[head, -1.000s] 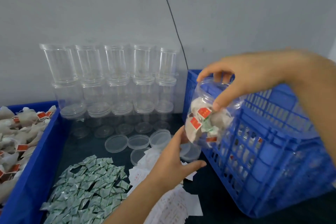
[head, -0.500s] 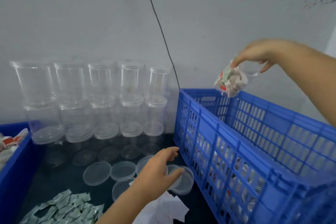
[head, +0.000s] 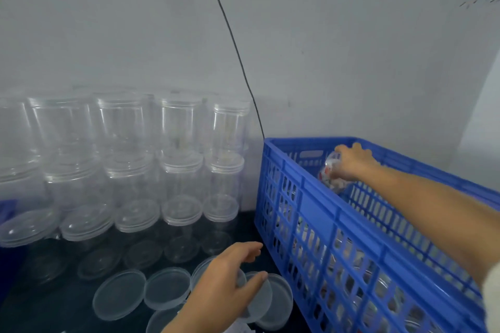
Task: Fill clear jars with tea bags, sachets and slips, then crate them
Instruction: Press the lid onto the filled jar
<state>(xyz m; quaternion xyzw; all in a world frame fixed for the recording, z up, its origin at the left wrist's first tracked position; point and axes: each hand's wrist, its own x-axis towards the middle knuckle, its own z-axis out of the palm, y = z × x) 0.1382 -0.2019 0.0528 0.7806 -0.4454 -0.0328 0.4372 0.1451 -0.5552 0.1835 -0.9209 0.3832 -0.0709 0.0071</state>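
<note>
Gripping a filled jar (head: 332,173) inside the blue crate (head: 319,213), right hand (head: 354,161) reaches; left hand (head: 224,282) rests slack-fingered on lids (head: 167,288) beside the crate.

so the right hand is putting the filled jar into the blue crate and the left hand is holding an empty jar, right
Not quite. In the head view the left hand holds no jar; it reaches over the loose clear lids. The right hand is indeed lowering the filled jar into the blue crate.

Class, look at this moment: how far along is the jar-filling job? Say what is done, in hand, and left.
Done: filled jars show through the crate wall. In hand: the right hand lowers a filled jar into the crate; the left hand reaches over the loose lids. Left: stacked empty jars remain unfilled.
</note>
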